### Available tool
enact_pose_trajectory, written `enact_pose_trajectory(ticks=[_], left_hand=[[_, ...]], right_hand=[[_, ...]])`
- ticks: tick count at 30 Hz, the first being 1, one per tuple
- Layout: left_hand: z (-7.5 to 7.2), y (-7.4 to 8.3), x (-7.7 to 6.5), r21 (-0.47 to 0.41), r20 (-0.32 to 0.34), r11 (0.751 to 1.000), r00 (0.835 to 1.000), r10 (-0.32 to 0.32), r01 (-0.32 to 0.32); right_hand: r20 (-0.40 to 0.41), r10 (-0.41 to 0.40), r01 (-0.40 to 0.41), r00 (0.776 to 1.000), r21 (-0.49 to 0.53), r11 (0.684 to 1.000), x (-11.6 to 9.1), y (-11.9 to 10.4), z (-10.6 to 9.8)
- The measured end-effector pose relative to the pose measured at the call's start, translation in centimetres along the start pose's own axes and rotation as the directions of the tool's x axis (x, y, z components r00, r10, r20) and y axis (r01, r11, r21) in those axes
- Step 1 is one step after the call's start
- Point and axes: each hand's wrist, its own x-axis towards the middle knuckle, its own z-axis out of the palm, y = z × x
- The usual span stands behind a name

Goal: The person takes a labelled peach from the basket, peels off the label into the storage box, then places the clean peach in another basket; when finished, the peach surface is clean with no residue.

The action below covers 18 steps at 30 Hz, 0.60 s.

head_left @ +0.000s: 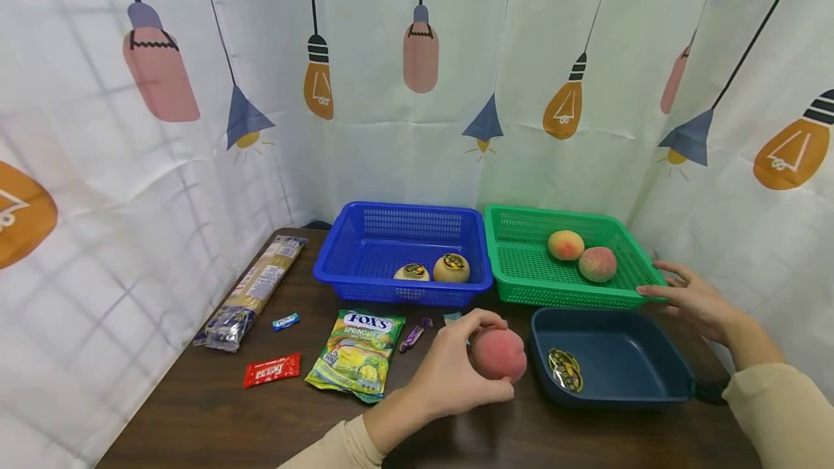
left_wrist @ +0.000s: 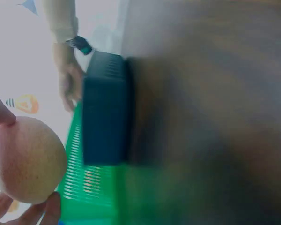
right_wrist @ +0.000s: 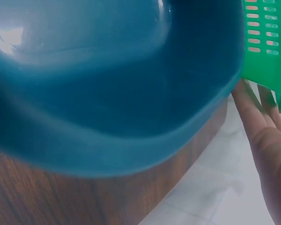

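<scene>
My left hand grips a pinkish-red peach between thumb and fingers, above the table by the left side of the dark blue tub. In the left wrist view the peach looks paler, with fingertips at its top and underside. At the front right corner of the green basket, my right hand holds the rim, thumb at the front and fingers along the side. Two peaches, one orange-yellow and one redder, lie inside that basket.
A blue basket with two pale round labelled fruits adjoins the green one. A black-and-yellow label lies in the tub. Leftward are a Fox's candy bag, a red packet, small sweets and a long noodle-like packet.
</scene>
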Motion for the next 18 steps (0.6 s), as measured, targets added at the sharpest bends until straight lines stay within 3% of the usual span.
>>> enact_pose_trajectory(ticks=[4, 8, 11, 15, 18], left_hand=[[-0.1, 1.9, 3.5, -0.002, 0.038, 0.997, 0.996, 0.077, -0.077], [-0.4, 3.3, 7.2, -0.033, 0.065, 0.997, 0.995, 0.075, -0.073], [-0.7, 3.4, 10.0, -0.026, 0.064, 0.997, 0.995, 0.072, -0.07], [-1.1, 2.8, 13.5, 0.018, 0.068, 0.999, 0.997, 0.031, -0.033], [-1.3, 2.2, 15.7, 0.046, 0.094, 0.998, 0.995, -0.045, 0.041]], right_hand=[[-0.006, -0.006, 0.007, 1.0, 0.023, 1.0, -0.1, 0.2, 0.1], [-0.015, -0.017, 0.017, 1.0, 0.022, 1.0, -0.1, 0.3, 0.1], [-0.015, -0.021, 0.022, 1.0, 0.043, 0.999, -0.1, 0.2, 0.1], [-0.013, -0.019, 0.02, 1.0, 0.067, 0.998, 0.0, 0.3, 0.2], [-0.015, -0.015, 0.017, 1.0, 0.078, 0.997, 0.0, 0.5, 0.2]])
